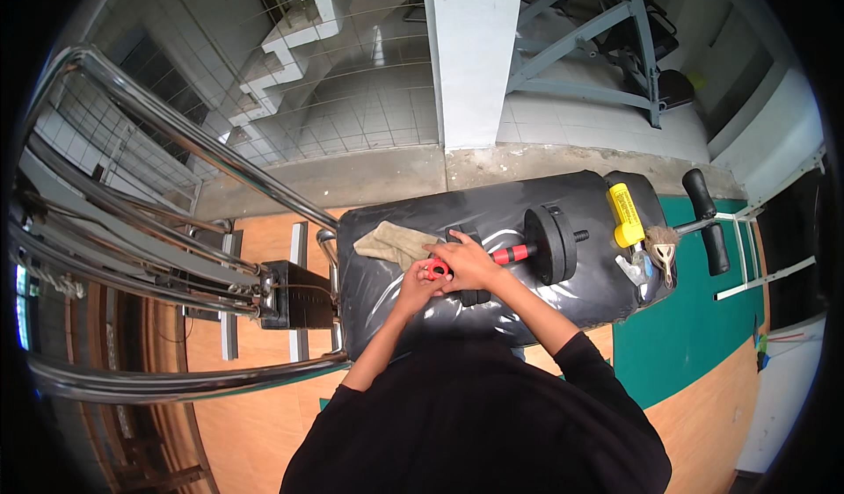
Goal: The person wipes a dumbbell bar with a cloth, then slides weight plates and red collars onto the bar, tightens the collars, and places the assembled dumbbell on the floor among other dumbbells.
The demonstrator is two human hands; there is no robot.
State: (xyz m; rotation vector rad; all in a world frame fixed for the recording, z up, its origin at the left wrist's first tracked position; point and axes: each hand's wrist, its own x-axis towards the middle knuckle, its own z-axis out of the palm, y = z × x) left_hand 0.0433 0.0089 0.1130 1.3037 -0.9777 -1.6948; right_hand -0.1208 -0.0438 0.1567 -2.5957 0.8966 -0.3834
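The dumbbell (519, 252) has its left end hidden under both hands (453, 270) — plates there unseen. Small items at the bench's (492, 208) right edge are too small to tell.

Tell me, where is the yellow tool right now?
In the head view the yellow tool lies at the right end of the black padded bench, beyond the dumbbell's black weight plate, beside a small brush.
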